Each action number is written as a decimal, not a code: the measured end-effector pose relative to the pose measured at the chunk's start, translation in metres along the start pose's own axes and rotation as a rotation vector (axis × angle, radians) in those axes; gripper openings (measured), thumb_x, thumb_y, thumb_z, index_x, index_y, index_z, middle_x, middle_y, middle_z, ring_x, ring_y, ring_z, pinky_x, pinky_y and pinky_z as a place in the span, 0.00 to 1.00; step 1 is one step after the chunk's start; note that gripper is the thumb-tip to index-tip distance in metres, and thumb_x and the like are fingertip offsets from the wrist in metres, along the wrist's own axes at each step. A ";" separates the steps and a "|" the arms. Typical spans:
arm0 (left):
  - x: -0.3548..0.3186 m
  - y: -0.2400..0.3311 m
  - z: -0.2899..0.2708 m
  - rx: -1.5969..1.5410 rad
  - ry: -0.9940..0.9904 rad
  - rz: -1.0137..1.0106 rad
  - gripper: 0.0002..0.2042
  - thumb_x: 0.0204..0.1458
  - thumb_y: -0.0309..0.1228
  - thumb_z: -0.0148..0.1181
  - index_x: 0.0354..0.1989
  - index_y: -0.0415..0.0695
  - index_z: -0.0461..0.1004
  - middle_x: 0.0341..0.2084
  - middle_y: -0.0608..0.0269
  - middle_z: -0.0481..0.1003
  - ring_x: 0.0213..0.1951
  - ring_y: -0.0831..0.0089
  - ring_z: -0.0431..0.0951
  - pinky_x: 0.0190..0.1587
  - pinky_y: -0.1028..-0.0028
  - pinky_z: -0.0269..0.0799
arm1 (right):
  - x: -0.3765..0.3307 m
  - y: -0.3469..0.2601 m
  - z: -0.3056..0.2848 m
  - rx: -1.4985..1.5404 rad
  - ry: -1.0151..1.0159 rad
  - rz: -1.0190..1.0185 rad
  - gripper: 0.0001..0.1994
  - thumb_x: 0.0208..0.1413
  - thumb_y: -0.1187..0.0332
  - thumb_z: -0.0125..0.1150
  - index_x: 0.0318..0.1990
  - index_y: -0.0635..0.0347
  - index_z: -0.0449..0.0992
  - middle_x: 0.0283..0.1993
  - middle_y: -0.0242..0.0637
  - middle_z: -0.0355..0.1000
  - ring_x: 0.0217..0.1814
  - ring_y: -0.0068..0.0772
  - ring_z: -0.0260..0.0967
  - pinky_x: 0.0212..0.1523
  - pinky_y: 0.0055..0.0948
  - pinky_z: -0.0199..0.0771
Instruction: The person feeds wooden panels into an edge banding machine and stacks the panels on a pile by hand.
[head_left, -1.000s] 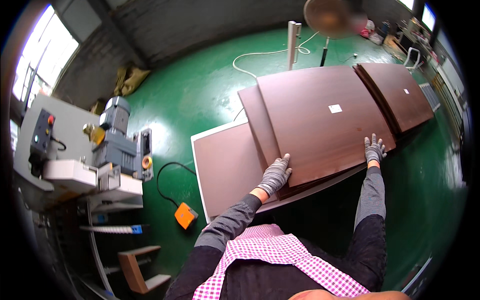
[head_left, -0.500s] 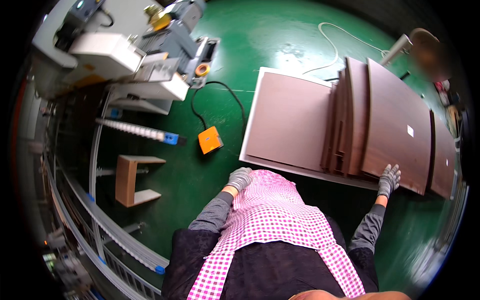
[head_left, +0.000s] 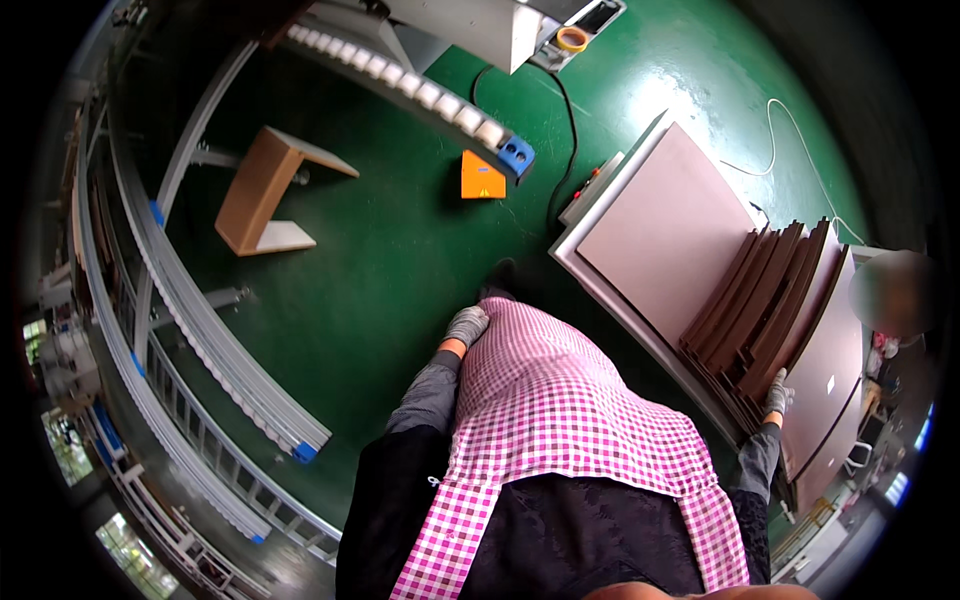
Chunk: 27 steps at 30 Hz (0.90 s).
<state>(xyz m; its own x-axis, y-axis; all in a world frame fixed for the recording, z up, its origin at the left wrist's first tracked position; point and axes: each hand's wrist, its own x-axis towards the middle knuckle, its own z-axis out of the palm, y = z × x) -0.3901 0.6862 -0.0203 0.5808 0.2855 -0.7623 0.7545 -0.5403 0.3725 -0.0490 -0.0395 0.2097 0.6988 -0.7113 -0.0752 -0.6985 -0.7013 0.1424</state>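
Observation:
My left hand (head_left: 466,326), in a grey glove, hangs at the left side of my pink checked apron (head_left: 560,400) with its fingers curled. No object shows in it. Out to the right, my gloved right hand (head_left: 778,393) is at the edge of a large brown panel (head_left: 822,385) that bears a small white label, its fingers closed over that edge. Beside it several dark brown panels (head_left: 745,310) lean in a fanned stack. They stand on a low white-edged platform (head_left: 610,285), where a flat pinkish-brown board (head_left: 665,220) lies.
An orange foot pedal (head_left: 484,176) with a black cable is on the green floor. A roller rail (head_left: 420,90) with a blue end cap juts over it. Conveyor rails (head_left: 220,350) run along my left, near a U-shaped wooden piece (head_left: 258,195). Another person (head_left: 895,290) is beyond the panels.
My view has swung to the left, so the pedal and rails sit differently. My right hand has gone from lying spread on the panel's face to its edge. The left hand stays by the apron.

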 end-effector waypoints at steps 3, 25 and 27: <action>-0.024 0.001 0.011 -0.267 0.150 -0.091 0.17 0.50 0.41 0.52 0.40 0.43 0.78 0.41 0.45 0.76 0.45 0.50 0.77 0.49 0.61 0.73 | -0.012 -0.021 0.008 -0.128 0.091 0.093 0.57 0.41 0.20 0.43 0.61 0.71 0.59 0.63 0.60 0.60 0.66 0.53 0.58 0.66 0.45 0.57; -0.123 -0.083 -0.305 -1.670 0.909 0.190 0.35 0.58 0.53 0.50 0.70 0.52 0.47 0.66 0.48 0.54 0.66 0.51 0.55 0.66 0.55 0.49 | -0.293 -0.367 -0.028 1.189 -1.097 -0.773 0.45 0.57 0.32 0.41 0.70 0.61 0.50 0.73 0.48 0.46 0.75 0.46 0.42 0.72 0.43 0.37; -0.115 -0.071 -0.343 -1.582 0.969 0.237 0.37 0.57 0.54 0.52 0.70 0.52 0.47 0.67 0.49 0.54 0.66 0.52 0.56 0.66 0.55 0.49 | -0.335 -0.406 -0.048 1.185 -1.182 -0.842 0.45 0.56 0.32 0.43 0.69 0.61 0.52 0.72 0.50 0.50 0.74 0.49 0.46 0.71 0.44 0.42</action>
<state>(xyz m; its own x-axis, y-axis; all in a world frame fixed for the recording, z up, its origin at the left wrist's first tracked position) -0.4054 0.9632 0.2227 0.2239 0.9233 -0.3121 -0.1395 0.3473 0.9273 0.0081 0.4861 0.2243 0.7804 0.4955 -0.3814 -0.3645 -0.1352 -0.9213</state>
